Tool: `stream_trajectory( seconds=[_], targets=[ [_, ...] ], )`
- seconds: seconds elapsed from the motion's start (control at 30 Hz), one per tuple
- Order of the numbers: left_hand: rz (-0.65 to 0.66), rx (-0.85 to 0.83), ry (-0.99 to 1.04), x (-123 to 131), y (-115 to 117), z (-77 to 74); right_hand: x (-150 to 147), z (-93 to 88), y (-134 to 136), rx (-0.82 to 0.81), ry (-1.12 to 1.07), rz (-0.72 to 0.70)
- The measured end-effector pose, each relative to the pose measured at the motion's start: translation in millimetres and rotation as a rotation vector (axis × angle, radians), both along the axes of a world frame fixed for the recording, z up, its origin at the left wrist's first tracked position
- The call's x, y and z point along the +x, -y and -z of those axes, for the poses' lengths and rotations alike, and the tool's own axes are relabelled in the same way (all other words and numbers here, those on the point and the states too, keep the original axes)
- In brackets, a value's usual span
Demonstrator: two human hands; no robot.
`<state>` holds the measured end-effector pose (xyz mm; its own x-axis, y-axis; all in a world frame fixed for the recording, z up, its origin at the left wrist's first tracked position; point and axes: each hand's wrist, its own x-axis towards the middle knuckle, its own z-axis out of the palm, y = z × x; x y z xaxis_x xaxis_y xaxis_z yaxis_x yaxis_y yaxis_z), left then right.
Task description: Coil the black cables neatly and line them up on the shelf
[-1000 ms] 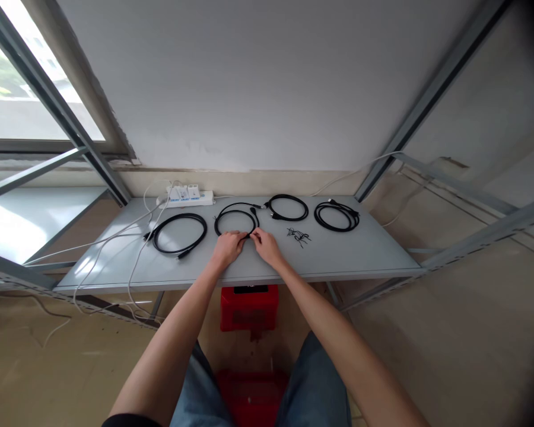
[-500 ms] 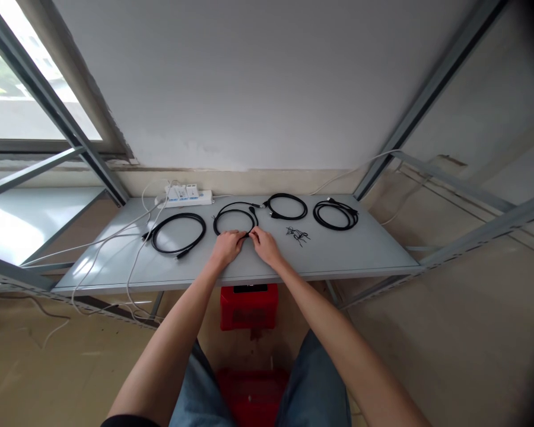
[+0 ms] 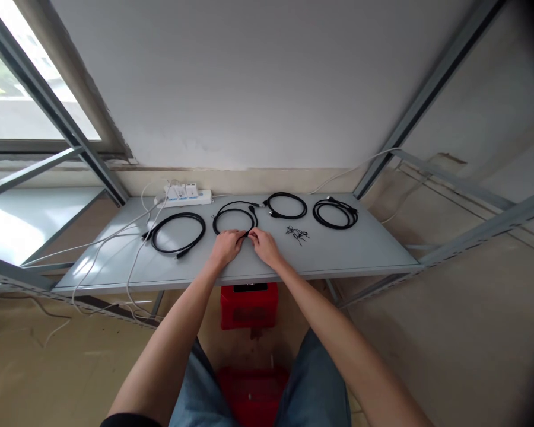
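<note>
My left hand [image 3: 226, 248] and my right hand [image 3: 262, 247] meet at the near edge of a looped black cable [image 3: 234, 209] and grip it there, with the fingertips close together. A plug end of this cable rises behind the loop. To its left lies a larger coiled black cable [image 3: 175, 214]. Two more black cable coils [image 3: 285, 193] [image 3: 333, 228] lie towards the back right. A small tangle of thin black ties [image 3: 297, 235] sits in front of them, beyond my right hand.
All this lies on a grey metal shelf [image 3: 338, 256] with steel uprights. A white power strip [image 3: 187, 195] stands at the back, and white cords [image 3: 136, 261] trail over the left edge. Below are a red crate [image 3: 249, 305] and my jeans-clad knees [image 3: 314, 385]. A window is at left.
Both hands stay on the same cable loop with little visible movement. The whole view has drifted slightly, with the shelf sitting a little higher in the frame.
</note>
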<state>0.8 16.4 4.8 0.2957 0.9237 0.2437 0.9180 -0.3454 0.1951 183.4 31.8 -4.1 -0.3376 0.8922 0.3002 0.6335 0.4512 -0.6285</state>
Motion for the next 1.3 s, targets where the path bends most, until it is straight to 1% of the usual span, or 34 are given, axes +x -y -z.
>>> stream_trajectory(
  seconds=[0.23,0.3,0.37,0.43,0.47,0.53,0.6,0.67,0.73,0.8,0.87,1.03,1.1,1.23,1.3],
  targets=[
    [0.015,-0.009,0.013,0,0,-0.7,-8,-5.3,20,0.087,0.355,0.080],
    [0.017,-0.014,0.014,0,0,-1.3,-11,-5.3,23,0.056,0.353,0.102],
    [0.009,-0.022,0.011,0,1,-1.7,-15,-5.2,22,-0.009,0.240,0.166],
    [0.000,-0.033,0.005,0,1,-2.0,-20,-6.7,17,-0.135,0.037,0.241],
    [-0.004,-0.039,0.002,0,1,-2.1,-22,-8.6,13,-0.256,-0.109,0.267],
    [-0.006,-0.052,-0.003,1,1,-2.5,-25,-15.0,5,-0.581,-0.413,0.270],
    [-0.010,-0.057,0.001,1,1,-2.7,-26,-23.8,-1,-0.865,-0.618,0.233],
    [-0.014,-0.054,0.011,0,1,-2.6,-25,-32.3,-5,-0.979,-0.665,0.194],
    [-0.008,-0.044,0.017,0,1,-2.1,-22,-37.2,-6,-1.012,-0.669,0.167],
    [0.001,-0.037,0.016,0,1,-1.5,-19,-36.7,-5,-1.034,-0.679,0.156],
    [0.001,-0.030,0.014,0,0,-1.1,-16,-31.3,-3,-0.963,-0.648,0.147],
    [-0.006,-0.034,0.009,0,-1,-0.8,-8,-11.2,-1,-0.582,-0.487,0.054],
    [-0.008,-0.039,0.004,0,-1,-0.5,-6,-5.8,3,-0.436,-0.444,0.067],
    [-0.013,-0.045,0.000,0,-1,-0.5,-5,-2.5,16,-0.049,-0.295,0.105],
    [-0.022,-0.049,0.002,0,0,-0.9,-5,-3.2,20,0.048,-0.246,0.130]
  ],
)
